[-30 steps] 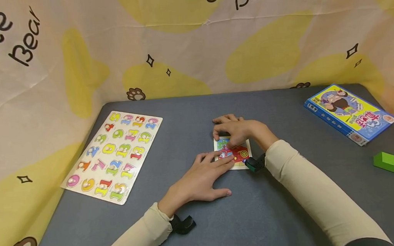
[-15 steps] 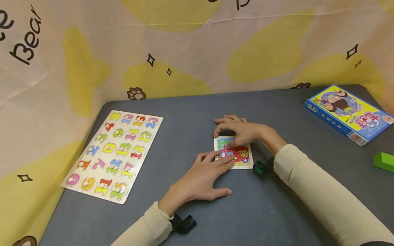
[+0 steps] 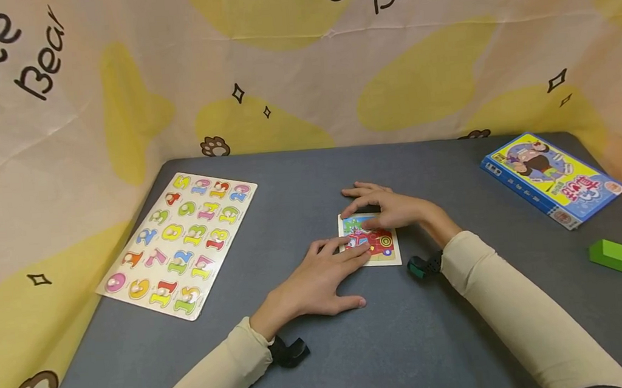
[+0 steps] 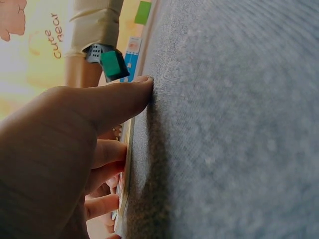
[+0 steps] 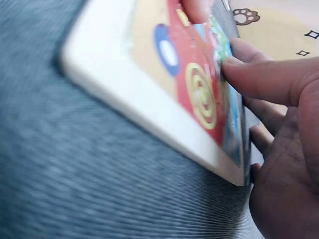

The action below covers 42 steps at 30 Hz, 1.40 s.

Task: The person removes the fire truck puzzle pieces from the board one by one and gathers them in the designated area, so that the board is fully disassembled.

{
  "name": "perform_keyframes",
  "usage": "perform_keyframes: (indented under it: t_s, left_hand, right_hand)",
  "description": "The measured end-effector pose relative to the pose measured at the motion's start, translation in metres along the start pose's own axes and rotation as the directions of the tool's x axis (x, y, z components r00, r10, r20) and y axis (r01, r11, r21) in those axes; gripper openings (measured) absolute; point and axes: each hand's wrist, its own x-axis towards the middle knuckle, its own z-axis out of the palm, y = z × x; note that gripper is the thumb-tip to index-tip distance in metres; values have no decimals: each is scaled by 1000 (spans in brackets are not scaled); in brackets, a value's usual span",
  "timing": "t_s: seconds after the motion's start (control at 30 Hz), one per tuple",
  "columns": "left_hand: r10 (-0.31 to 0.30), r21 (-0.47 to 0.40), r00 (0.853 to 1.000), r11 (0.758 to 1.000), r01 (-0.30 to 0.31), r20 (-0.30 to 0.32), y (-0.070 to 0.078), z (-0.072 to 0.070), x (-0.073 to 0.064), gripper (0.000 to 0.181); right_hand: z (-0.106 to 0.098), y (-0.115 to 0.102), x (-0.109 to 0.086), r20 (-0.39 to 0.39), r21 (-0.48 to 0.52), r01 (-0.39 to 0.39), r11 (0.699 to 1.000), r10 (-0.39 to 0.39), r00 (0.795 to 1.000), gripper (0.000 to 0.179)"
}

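A small square puzzle (image 3: 383, 242) with a pale border and a red vehicle picture lies flat on the dark grey table. My left hand (image 3: 318, 283) rests fingertips on its left part, fingers spread and mostly straight, thumb apart over the tabletop. From the far right, my right hand (image 3: 400, 208) reaches over the upper part of the picture. Its thumb (image 5: 264, 79) touches the picture in the right wrist view, while the index finger bends toward the far left corner. The remaining right fingers extend past the far edge. Both hands cover parts of the picture.
To the left lies a number puzzle board (image 3: 180, 247) with colourful digits. A blue and yellow box (image 3: 553, 178) is at the back right, and a green block (image 3: 621, 258) sits in front of it. A patterned cloth (image 3: 279, 62) hangs behind the table.
My right hand has drifted slightly right along with its forearm, uncovering more of the picture and its right edge. My left hand has stayed in place.
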Motion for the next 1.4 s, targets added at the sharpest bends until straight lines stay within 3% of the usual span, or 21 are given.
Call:
perform_keyframes:
  t_s: [0.37,0.7,1.03,1.4]
  left_hand:
    - [8,-13,1000,1000,-8,5,-3,-2,-1,79]
    - [17,-8,1000,1000,-17,-5,-3,-1,0,79]
    - [18,-17,1000,1000,-18,-4,-2,-3,0,78]
    - [7,-41,1000,999,-6,15,-2,-2,0,78]
  right_hand:
    - [6,-1,0,-87,37,36,999,-33,996,36]
    - [12,-10,0,-171,-55,83,995,-91,981,34]
    - [14,-16,0,-180,-144,74,987,-100,979,35]
    - [12,-13,2,-165,-126,61,990,-81,983,36]
